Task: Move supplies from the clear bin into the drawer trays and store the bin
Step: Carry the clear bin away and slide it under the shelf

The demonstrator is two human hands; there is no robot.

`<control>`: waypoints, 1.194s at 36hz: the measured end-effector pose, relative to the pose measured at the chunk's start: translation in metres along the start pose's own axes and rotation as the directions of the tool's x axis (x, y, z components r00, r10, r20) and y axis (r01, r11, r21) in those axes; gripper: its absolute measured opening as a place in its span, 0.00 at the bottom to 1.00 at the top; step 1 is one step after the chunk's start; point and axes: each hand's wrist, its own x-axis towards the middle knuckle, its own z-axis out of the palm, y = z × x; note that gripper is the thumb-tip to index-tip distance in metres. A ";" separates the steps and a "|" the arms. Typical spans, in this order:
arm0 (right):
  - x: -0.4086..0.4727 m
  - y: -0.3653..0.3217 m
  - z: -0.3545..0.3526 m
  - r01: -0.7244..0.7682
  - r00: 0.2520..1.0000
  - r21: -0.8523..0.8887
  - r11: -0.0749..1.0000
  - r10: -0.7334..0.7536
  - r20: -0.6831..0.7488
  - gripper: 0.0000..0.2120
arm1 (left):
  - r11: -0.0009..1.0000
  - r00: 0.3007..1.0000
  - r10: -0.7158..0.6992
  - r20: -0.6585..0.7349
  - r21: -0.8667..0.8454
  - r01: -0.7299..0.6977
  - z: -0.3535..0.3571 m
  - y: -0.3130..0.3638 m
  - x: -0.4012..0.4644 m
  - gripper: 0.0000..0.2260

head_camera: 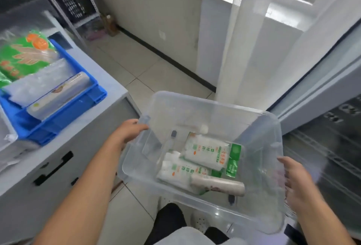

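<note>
I hold a clear plastic bin (213, 106) in front of me, above the floor. My left hand (129, 130) grips its left rim. My right hand (298, 182) grips its right rim. Inside lie two white packets with green and orange print (207, 152), a whitish roll (217, 185) at the front, and a clear tube with a dark cap (170, 142) near the left wall. No drawer trays are in view.
A blue crate (64, 115) with green bags and clear packets sits on a grey cabinet (58, 166) at my left. A metal shelf rack (78, 10) stands behind it. A white column (240, 39) and a glass-fronted unit (322, 127) are to the right. Tiled floor lies ahead.
</note>
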 end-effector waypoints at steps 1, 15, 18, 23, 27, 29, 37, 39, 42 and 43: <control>0.000 -0.006 0.002 -0.001 1.000 0.015 1.000 0.001 -0.007 0.11 | 1.000 1.000 0.004 0.022 0.018 -0.005 0.003 0.018 0.012 0.21; 0.027 -0.105 0.113 0.017 0.992 0.292 0.956 0.019 -0.121 0.14 | 0.993 0.981 0.076 0.177 0.078 -0.090 -0.029 0.226 0.200 0.30; 0.034 -0.134 0.139 0.047 0.992 0.289 0.956 -0.010 -0.128 0.14 | 0.994 0.981 0.091 0.172 0.037 -0.099 -0.050 0.254 0.224 0.29; 0.057 -0.188 0.185 0.098 0.990 0.243 0.965 -0.070 -0.122 0.11 | 0.993 0.987 0.106 0.120 -0.068 -0.099 -0.092 0.283 0.266 0.27; 0.094 -0.233 0.228 0.129 0.989 0.191 0.973 -0.112 -0.094 0.05 | 0.988 0.996 0.060 0.071 -0.143 -0.049 -0.126 0.296 0.306 0.27; 0.120 -0.255 0.251 0.135 0.989 0.173 0.976 -0.124 -0.076 0.07 | 0.983 0.999 0.032 0.043 -0.181 -0.024 -0.141 0.301 0.328 0.26; 0.226 -0.367 0.360 0.063 0.989 0.080 0.995 -0.073 0.127 0.06 | 0.938 0.985 -0.172 -0.029 -0.311 0.155 -0.215 0.297 0.401 0.30; 0.249 -0.404 0.397 0.043 0.977 0.051 0.998 -0.052 0.206 0.06 | 0.902 0.967 -0.246 -0.068 -0.381 0.203 -0.241 0.300 0.417 0.31; 0.277 -0.460 0.453 0.064 0.944 -0.028 0.998 -0.052 0.326 0.06 | 0.862 0.925 -0.322 -0.200 -0.465 0.200 -0.277 0.309 0.431 0.28; 0.285 -0.479 0.473 0.077 0.929 -0.062 0.995 -0.049 0.367 0.07 | 0.851 0.912 -0.335 -0.239 -0.492 0.184 -0.290 0.311 0.435 0.26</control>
